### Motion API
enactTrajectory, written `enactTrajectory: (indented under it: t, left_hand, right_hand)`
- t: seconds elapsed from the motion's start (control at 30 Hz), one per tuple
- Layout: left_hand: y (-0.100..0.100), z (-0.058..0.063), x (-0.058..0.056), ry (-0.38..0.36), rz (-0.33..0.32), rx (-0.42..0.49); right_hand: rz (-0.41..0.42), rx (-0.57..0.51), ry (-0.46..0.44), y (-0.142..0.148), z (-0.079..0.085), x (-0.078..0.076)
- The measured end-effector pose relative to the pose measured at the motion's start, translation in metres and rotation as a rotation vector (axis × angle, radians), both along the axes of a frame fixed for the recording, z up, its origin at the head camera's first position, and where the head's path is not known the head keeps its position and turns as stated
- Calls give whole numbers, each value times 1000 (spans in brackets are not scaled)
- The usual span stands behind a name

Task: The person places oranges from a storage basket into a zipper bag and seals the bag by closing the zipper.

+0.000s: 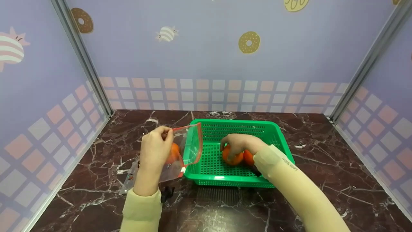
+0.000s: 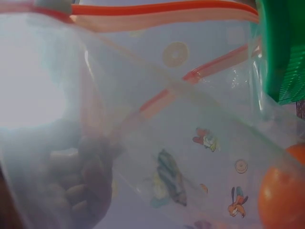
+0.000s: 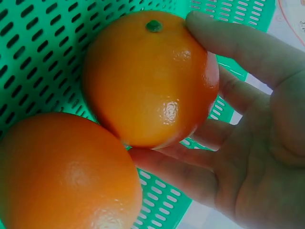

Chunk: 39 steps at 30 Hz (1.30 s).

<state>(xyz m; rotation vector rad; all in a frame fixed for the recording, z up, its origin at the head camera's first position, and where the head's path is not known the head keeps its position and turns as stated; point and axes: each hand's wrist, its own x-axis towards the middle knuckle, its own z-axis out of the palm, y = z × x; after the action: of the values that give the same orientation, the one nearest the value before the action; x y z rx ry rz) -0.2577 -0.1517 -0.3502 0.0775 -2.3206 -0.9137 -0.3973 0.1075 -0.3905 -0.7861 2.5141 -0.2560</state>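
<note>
A dark marbled tabletop (image 1: pixel 318 193) is enclosed by patterned lilac walls (image 1: pixel 206 61). On it a green basket (image 1: pixel 238 122) is set, and just to its left a clear, red-edged bag (image 1: pixel 170 172), through whose film a bagged fruit (image 1: pixel 174 153) is seen.

Trouble would most likely be caused by the bag: its mouth is supported by one hand alone, so it could be folded closed, or the whole bag dragged, if the red edge were caught by a fruit. A slip is also to be feared — the orange (image 1: pixel 233 159) is round and glossy, and the second orange (image 1: pixel 248 158), close beside it, could be nudged and set rolling.

The left sleeve (image 1: pixel 141 209) is raised from the near side; by the curled fingers of the left hand (image 1: pixel 156 148) the bag's edge is pinched. The right sleeve (image 1: pixel 302 190) is slanted in from the lower right, and inside the basket the orange is gripped by the right hand (image 1: pixel 239 145), thumb and fingers placed around it — whether it is clear of the basket floor cannot be told
</note>
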Motion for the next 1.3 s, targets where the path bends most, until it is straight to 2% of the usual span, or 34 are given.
enactTrajectory:
  t: [0.3,0.5,0.73,0.9,1.1,1.3]
  left_hand:
    - [-1,2,1,-20,2,0]
    - [-1,2,1,-18,3,0]
    - [-1,1,1,-14,5,0]
    - [-1,1,1,-8,4,1]
    - [-1,1,0,1,-1,-5]
    - [0,1,0,2,3,-4]
  right_hand:
    - [-3,-104,-28,7,0,-3]
    - [-30,-239,-69,12,10,-3]
    - [-17,-446,-78,16,23,1]
    - [-57,-594,-109,18,34,6]
    - [-116,-715,-143,20,44,15]
    - [-251,-856,-245,16,46,28]
